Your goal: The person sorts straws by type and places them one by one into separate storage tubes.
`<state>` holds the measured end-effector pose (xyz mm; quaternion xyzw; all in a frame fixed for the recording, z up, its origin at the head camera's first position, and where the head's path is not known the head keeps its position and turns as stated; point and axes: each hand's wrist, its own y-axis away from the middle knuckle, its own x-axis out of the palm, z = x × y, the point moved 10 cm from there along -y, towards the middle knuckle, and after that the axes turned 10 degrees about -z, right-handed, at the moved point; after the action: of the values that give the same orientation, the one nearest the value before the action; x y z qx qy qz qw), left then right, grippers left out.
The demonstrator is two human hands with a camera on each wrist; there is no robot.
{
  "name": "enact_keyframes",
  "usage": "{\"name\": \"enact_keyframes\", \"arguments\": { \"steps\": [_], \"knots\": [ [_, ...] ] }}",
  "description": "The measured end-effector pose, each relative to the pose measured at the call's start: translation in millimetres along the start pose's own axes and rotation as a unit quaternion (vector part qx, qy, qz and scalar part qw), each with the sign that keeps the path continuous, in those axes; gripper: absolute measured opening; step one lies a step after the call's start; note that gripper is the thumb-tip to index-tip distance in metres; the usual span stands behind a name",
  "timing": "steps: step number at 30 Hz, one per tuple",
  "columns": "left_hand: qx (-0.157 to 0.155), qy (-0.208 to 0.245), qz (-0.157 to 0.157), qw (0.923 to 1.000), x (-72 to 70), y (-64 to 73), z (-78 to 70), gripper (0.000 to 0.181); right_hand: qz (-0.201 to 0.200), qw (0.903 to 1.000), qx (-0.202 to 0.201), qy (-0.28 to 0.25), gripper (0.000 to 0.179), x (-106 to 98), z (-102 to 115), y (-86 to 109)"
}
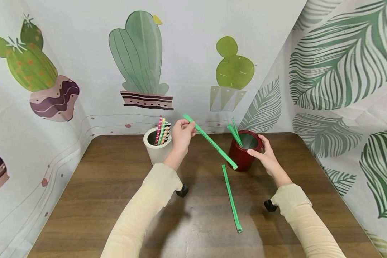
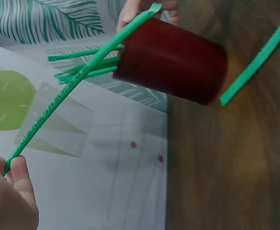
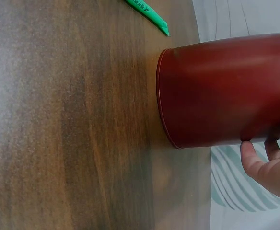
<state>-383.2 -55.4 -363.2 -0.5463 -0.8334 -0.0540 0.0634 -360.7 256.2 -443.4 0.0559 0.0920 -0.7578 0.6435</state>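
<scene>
In the head view my left hand (image 1: 181, 138) pinches one end of a long green wrapped straw (image 1: 213, 142) between thumb and fingers. The straw slants down to the right, and its lower end is in front of a dark red cup (image 1: 240, 159). Several more green wrapped straws (image 1: 234, 134) stick up from that cup's left side. My right hand (image 1: 267, 157) holds the cup at its right side, thumb towards me. In the right wrist view fingertips (image 3: 248, 153) touch the cup's wall; the rest of the grip is hidden behind it.
Another green wrapped straw (image 1: 231, 199) lies on the brown wooden table (image 1: 116, 200) between the forearms. A whitish cup (image 1: 156, 152) with several patterned straws (image 1: 161, 132) stands behind my left wrist. A printed cloth (image 1: 190, 46) hangs along the table's back edge.
</scene>
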Motion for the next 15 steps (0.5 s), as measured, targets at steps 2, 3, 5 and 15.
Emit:
{"name": "enact_keyframes", "arguments": {
  "steps": [2, 3, 5, 15],
  "knots": [
    [0.013, 0.005, -0.008, 0.9999, 1.2, -0.5, -8.7, 0.015, 0.002, 1.0, 0.003, 0.004, 0.076, 0, -1, -0.2],
    [0.018, 0.008, -0.012, 0.9997, 1.9, -0.8, -12.6, 0.015, 0.003, 1.0, 0.004, 0.004, 0.076, 0, -2, -0.4],
    [0.027, 0.011, -0.019, 0.9994, 3.1, -0.8, -20.0, 0.015, 0.005, 1.0, 0.006, 0.002, 0.077, 0, -2, -0.5],
    [0.051, 0.034, -0.041, 0.9973, 11.2, 0.7, -43.0, 0.015, 0.007, 1.0, 0.006, -0.003, 0.08, 0, -1, -0.4]
  ]
}}
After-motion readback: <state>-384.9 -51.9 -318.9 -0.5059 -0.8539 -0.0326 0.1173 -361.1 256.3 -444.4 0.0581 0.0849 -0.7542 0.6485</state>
